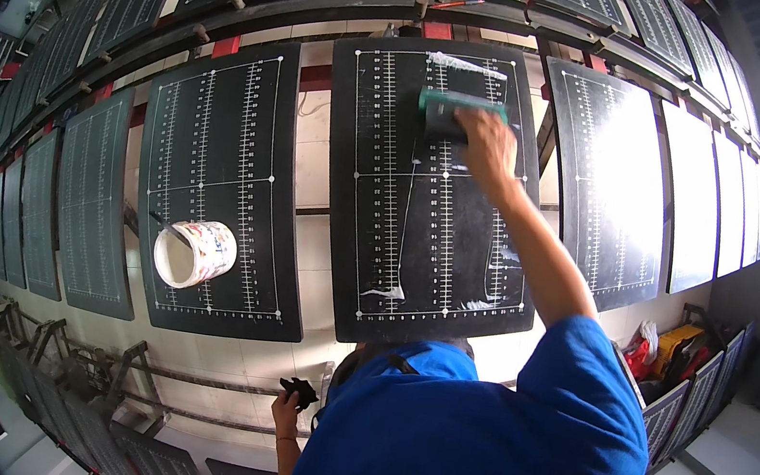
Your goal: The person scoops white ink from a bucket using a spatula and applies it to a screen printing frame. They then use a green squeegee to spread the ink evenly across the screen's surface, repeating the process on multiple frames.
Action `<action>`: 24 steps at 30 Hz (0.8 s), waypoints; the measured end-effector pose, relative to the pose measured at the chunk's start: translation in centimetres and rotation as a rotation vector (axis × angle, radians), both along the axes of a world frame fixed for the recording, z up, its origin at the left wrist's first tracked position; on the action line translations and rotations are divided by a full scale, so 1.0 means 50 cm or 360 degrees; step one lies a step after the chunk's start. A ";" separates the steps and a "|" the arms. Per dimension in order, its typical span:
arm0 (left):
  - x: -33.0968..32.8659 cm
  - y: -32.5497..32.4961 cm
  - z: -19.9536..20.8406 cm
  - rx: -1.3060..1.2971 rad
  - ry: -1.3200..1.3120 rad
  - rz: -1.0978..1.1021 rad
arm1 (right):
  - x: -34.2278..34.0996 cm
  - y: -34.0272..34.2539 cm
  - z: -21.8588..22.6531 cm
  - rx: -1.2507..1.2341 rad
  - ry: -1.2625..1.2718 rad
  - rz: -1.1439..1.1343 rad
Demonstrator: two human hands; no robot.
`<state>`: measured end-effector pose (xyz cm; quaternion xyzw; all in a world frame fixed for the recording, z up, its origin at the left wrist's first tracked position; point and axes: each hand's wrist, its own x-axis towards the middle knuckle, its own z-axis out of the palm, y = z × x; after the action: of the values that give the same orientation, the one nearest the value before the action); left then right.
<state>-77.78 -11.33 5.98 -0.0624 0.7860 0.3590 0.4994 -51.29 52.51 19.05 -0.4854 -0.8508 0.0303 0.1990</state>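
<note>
My right hand [488,146] grips a green-and-dark squeegee [440,102], which lies across the far part of a black board [418,243] in front of me. White ruler-like scales and lines mark the board. A ridge of white paste [467,65] lies just beyond the squeegee, and thinner white smears [385,292] show near the board's close edge. Low at my left side, my left hand [284,414] is closed on a crumpled black cloth [300,392], well apart from the board.
On the neighbouring board [227,119] to the left stands a white bucket [195,253] with a dark handle sticking out. Another board [602,181] at right shines with glare. A metal rail [354,6] with a red-orange thin tool [457,3] runs behind. Bags [641,352] sit at right.
</note>
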 end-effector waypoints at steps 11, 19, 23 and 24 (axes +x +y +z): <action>0.038 0.029 0.050 -0.0147 0.0051 -0.0473 | -0.079 0.164 -0.007 0.0053 -0.0230 0.0772; 0.022 0.008 0.050 -0.0043 0.0046 -0.0054 | 0.068 0.263 0.020 0.0100 -0.0300 0.0567; 0.017 0.015 0.032 -0.0157 0.0040 -0.0229 | 0.133 0.205 -0.005 0.0122 -0.0130 0.0322; 0.012 0.032 0.041 -0.0203 0.0066 -0.0366 | 0.136 0.175 -0.002 0.0121 -0.0116 0.0279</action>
<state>-77.18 -9.74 8.02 0.0039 0.8193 0.2500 0.5159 -44.47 61.27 18.94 -0.4020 -0.8972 -0.0023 0.1827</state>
